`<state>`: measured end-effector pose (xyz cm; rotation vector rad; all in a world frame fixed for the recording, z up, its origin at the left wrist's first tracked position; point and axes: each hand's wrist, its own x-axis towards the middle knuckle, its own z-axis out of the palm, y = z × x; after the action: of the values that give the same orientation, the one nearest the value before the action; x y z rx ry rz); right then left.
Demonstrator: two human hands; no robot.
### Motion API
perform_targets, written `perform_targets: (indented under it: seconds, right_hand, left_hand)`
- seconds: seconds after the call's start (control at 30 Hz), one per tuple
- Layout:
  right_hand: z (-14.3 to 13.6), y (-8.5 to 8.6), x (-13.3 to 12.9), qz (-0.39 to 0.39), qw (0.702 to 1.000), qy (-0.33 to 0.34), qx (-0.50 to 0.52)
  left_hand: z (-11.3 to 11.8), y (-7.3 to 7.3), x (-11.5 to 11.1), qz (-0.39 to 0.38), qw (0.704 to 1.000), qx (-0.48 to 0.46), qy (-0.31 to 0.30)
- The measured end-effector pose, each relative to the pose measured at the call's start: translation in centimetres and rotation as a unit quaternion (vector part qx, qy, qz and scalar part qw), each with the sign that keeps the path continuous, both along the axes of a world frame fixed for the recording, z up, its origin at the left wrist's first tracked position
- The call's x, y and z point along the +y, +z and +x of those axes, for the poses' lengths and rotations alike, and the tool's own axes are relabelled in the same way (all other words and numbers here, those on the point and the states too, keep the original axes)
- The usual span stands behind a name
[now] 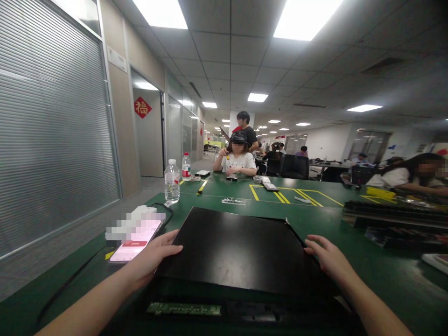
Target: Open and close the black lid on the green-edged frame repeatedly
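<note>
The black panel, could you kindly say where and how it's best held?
The panel is probably best held by its left and right edges, from both sides, where the left hand and right hand are. It is wide and flat, so opposite edges should balance it; its smooth face offers little to grip.

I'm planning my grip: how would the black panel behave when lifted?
The black panel is probably stiff: its broad face shows no sag. Its smooth sheen suggests it may slip. Its near edge looks thin, so bending could crack it.
</note>
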<state>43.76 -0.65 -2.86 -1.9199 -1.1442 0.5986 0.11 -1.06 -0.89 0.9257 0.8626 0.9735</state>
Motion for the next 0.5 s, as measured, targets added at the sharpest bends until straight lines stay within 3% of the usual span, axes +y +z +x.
perform_targets:
  seconds: [0.23, 0.5]
  right_hand:
    - [0.08, -0.20, 0.30, -0.020, 0.998, 0.014, -0.055]
    - [0.62, -0.76, 0.54, -0.012, 0.994, 0.016, -0.107]
  left_hand:
    - [0.16, 0.43, -0.04, -0.004, 0.999, 0.037, 0.028]
    - [-0.35, -0.29, 0.03, 0.000, 0.999, 0.048, 0.025]
